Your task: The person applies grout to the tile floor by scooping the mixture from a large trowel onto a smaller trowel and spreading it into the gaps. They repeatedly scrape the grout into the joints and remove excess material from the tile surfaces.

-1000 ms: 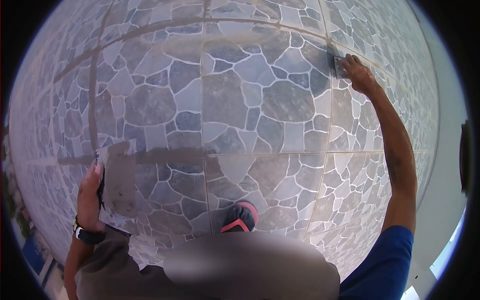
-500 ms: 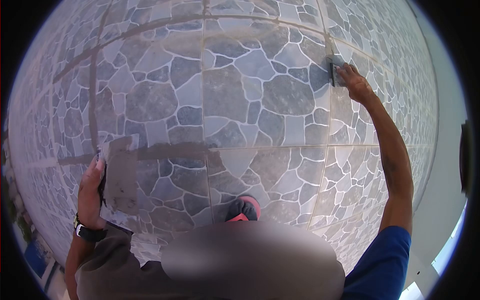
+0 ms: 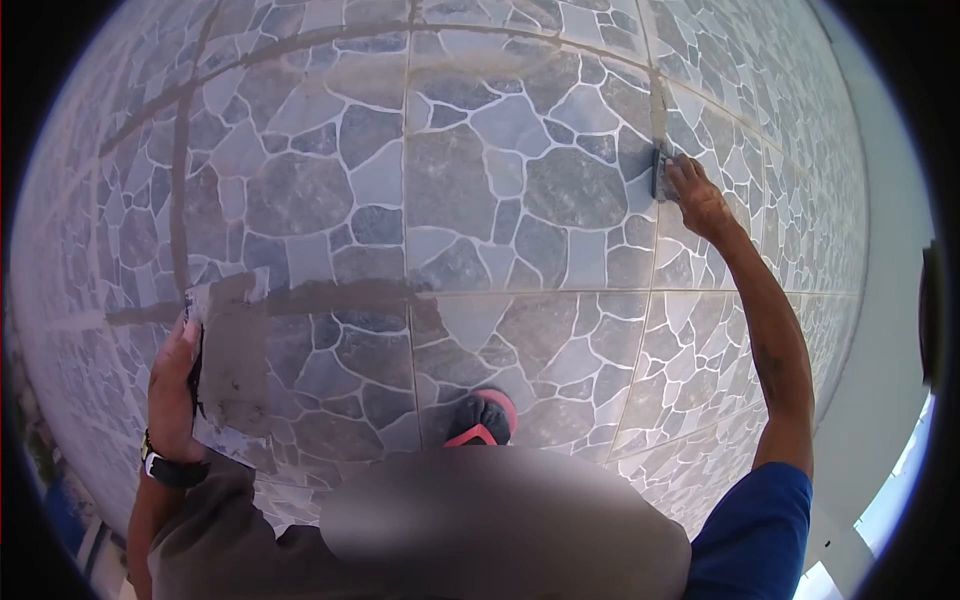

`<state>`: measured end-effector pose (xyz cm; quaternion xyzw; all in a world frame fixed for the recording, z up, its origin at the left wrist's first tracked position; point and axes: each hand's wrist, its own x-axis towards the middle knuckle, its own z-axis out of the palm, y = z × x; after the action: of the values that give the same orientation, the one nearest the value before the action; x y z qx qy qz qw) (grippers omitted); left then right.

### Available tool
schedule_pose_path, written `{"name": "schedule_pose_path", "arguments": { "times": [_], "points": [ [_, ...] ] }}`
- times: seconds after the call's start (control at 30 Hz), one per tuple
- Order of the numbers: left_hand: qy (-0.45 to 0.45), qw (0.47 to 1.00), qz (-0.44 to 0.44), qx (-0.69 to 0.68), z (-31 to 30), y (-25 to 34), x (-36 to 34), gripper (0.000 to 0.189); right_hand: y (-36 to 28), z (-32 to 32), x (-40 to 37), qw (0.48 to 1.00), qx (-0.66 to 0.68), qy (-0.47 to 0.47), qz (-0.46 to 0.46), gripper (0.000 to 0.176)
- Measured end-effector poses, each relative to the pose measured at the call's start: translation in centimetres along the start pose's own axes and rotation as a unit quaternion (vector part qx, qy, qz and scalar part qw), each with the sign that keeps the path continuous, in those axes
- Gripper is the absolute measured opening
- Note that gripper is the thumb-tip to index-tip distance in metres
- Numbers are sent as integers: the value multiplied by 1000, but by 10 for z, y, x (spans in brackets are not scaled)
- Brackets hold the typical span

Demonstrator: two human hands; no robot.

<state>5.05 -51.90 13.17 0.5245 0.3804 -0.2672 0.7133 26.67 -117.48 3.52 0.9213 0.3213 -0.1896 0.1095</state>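
Note:
My left hand [image 3: 174,385] grips the edge of a flat board [image 3: 257,283] at the left, above the floor. A layer of grey grout [image 3: 232,350] covers most of the board's face. My right hand [image 3: 702,203] is closed round a small grout spreader [image 3: 660,177] with a dark edge. The spreader rests on a joint between stone-patterned floor tiles [image 3: 460,185] at the upper right. Behind it, a grey smear of grout [image 3: 657,110] fills the joint. My fingers partly hide the spreader's body.
A wide grout band [image 3: 345,298] crosses the floor near the board, and another joint [image 3: 182,200] at the left is grey with grout. My foot in a red-strapped sandal [image 3: 482,418] stands on the tiles. A pale wall [image 3: 858,420] runs along the right.
My right hand has drawn the spreader down the joint towards me, leaving more grey grout above it. My left hand and the board have shifted slightly left in view.

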Motion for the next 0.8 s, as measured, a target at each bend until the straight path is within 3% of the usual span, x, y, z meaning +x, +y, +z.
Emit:
{"name": "schedule_pose_path", "arguments": {
  "times": [0.07,0.17,0.2,0.23,0.27,0.37,0.47,0.63,0.8],
  "points": [
    [5,1000,5,8,-2,-2,-1,52,1,-23,1,993,-87,-76,31,68],
    [23,998,24,48,-9,-5,-1,51,16,-61,27,981,-78,-150,100,64],
    [24,998,22,53,-11,-5,-1,52,28,-65,36,993,-62,-56,87,47],
    [27,998,21,57,-12,-6,-1,52,50,-57,52,993,-21,-13,114,46],
    [25,998,24,53,-9,-5,-2,52,30,-83,72,990,39,-19,136,38],
    [18,998,25,48,-3,0,-4,52,69,-68,122,990,-6,-28,137,47],
    [18,998,21,49,-9,2,-1,52,81,-52,152,972,46,-3,230,49],
    [109,994,23,5,-6,-4,6,38,78,-37,156,984,39,-43,169,42],
    [66,997,-1,-33,5,-1,17,35,60,-53,113,989,26,-100,110,42]
  ]
}}
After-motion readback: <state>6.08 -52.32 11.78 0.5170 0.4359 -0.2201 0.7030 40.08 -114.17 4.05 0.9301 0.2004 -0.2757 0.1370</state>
